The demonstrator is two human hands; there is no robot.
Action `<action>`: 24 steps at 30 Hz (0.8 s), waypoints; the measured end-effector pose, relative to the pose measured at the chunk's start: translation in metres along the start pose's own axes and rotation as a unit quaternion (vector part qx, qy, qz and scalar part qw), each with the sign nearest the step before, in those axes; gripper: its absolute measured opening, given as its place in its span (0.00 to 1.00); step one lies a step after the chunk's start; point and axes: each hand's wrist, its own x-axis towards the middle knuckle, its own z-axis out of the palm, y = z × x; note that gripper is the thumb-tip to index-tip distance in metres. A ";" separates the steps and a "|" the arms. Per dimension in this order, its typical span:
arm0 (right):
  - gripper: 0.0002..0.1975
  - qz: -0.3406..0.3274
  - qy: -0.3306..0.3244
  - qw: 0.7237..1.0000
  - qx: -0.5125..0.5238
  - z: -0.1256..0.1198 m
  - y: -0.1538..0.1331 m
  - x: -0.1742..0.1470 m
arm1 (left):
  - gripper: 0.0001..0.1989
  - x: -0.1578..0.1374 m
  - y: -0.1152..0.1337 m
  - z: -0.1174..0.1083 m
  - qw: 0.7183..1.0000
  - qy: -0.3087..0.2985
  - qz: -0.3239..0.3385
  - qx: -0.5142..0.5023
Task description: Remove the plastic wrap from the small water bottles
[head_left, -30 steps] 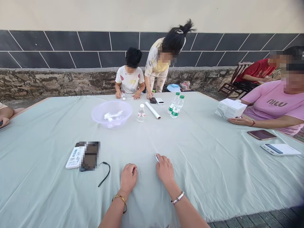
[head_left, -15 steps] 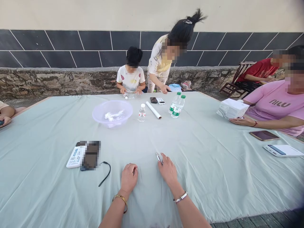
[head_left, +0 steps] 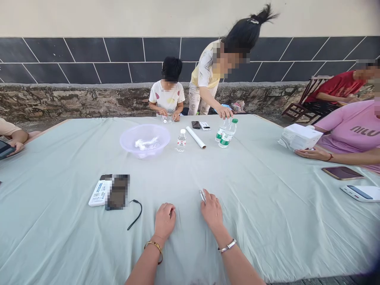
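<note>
My left hand (head_left: 165, 220) rests on the cloth, closed with its fingers curled under. A small dark spot shows by its thumb, and whatever it may hold is hidden. To the right, my right hand (head_left: 211, 209) lies on the table, its fingers closed around a slim silver pen-like object (head_left: 202, 196) that sticks out past the fingertips. Left of my left hand are a white power bank (head_left: 97, 194), a dark phone (head_left: 116, 194) whose screen is blurred, and a black wrist strap (head_left: 137, 217).
A greenish cloth (head_left: 184, 178) covers the table. Farther off stand a purple basin (head_left: 126, 142) with white stuff in it, a small bottle (head_left: 181, 141), a white roll (head_left: 196, 137) and green-labelled bottles (head_left: 227, 139). Across the table, a standing person's hand (head_left: 225, 111) grips one bottle's top.
The standing person's hand has moved right from beside the power bank onto a bottle's top. The view has turned slightly left. My hands stay in nearly the same place on the cloth.
</note>
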 end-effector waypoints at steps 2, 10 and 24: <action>0.27 0.008 0.002 1.000 0.000 -0.001 0.002 0.002 | 0.09 0.000 0.000 0.000 1.000 -0.002 -0.002 -0.001; 0.29 0.001 0.045 0.999 0.008 -0.005 -0.007 0.000 | 0.09 0.000 0.000 0.001 1.000 0.000 -0.001 -0.005; 0.29 -0.039 0.045 0.998 0.036 -0.002 -0.022 -0.005 | 0.09 0.001 0.001 -0.001 1.000 0.000 0.001 0.001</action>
